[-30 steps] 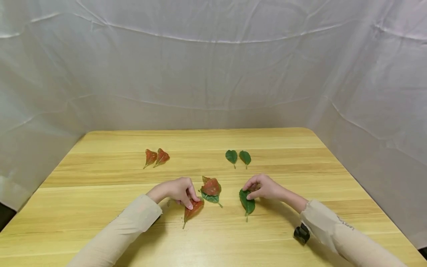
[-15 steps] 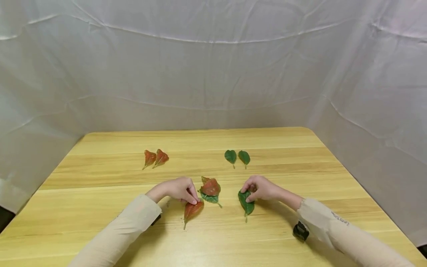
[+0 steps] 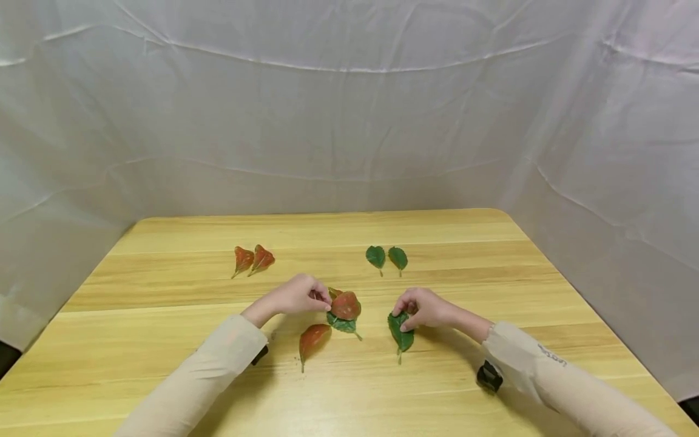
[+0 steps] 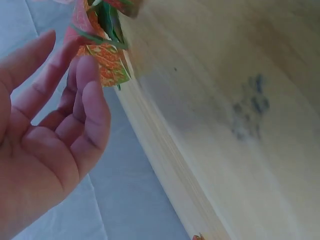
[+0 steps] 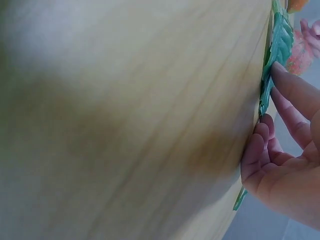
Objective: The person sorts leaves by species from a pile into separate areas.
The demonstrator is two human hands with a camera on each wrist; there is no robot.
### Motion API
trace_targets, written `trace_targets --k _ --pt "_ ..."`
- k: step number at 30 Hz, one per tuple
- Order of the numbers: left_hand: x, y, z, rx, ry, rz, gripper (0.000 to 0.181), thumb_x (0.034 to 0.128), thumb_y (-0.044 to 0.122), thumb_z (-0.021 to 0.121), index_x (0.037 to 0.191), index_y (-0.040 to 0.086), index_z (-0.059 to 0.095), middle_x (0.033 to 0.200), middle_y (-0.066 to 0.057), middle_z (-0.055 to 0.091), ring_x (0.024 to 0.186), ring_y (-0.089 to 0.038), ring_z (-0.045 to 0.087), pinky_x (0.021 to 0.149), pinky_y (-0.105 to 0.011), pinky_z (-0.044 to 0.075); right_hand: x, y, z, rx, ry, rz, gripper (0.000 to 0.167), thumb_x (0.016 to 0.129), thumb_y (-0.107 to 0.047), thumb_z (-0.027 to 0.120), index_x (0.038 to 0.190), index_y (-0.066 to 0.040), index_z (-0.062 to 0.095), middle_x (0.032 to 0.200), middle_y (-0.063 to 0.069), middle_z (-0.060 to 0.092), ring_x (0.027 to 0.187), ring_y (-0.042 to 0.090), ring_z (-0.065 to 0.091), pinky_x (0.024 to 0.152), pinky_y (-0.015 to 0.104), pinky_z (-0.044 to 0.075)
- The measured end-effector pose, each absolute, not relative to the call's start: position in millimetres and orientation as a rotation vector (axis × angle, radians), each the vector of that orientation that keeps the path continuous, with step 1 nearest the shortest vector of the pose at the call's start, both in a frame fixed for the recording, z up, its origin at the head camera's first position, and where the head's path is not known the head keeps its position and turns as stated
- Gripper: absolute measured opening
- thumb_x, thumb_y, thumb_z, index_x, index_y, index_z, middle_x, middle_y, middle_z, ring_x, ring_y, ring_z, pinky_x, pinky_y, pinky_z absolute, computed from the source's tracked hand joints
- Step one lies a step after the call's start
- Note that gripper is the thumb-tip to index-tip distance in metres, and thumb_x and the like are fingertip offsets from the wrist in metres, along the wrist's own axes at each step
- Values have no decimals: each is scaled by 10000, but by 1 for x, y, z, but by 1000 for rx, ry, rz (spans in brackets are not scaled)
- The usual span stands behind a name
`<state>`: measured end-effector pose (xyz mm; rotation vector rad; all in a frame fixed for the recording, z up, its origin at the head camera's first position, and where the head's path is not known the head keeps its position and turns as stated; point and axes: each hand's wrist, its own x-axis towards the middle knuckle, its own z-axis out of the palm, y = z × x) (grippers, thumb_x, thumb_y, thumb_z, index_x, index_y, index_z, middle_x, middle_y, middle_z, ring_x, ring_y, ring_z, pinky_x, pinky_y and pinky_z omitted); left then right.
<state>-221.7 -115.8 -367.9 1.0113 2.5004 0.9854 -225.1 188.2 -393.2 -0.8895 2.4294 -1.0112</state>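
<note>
My left hand (image 3: 299,296) reaches the left edge of a small pile in the head view, its fingertips at the top red leaf (image 3: 346,306). In the left wrist view its thumb and index finger stand apart. A green leaf (image 3: 344,323) shows beneath the red one. Just in front of that hand, a single red leaf (image 3: 314,341) lies on the table, stem toward me. My right hand (image 3: 428,307) pinches a loose green leaf (image 3: 403,335) lying to the right of the pile, its thumb on the leaf's face.
Two red leaves, one on the left (image 3: 243,259) and one beside it (image 3: 263,258), lie farther back on the wooden table (image 3: 164,340). Two green leaves (image 3: 375,256) lie side by side at the back right. Pale cloth (image 3: 349,121) hangs behind the table.
My left hand has let go of the single red leaf and moved up and right to the pile. My right hand stays at its green leaf.
</note>
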Motion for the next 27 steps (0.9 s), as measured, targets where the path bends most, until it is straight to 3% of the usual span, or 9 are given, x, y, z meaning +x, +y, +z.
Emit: trace_targets --k 17,27 --pt "-226 -105 -368 1029 2471 1057 137 857 139 598 897 50 694 870 13 641 749 -105 568 687 -223 453 -224 187 -392 -906 2426 -1005 186 700 -46 746 857 -8 653 826 52 513 699 165 420 593 225 377" --pt "-227 -101 -369 1070 2384 1073 147 858 130 598 910 29 693 878 -5 648 748 -103 579 667 -212 464 -224 187 -390 -907 2416 -1024 187 703 -43 743 859 2 651 822 59 513 696 168 419 591 223 375"
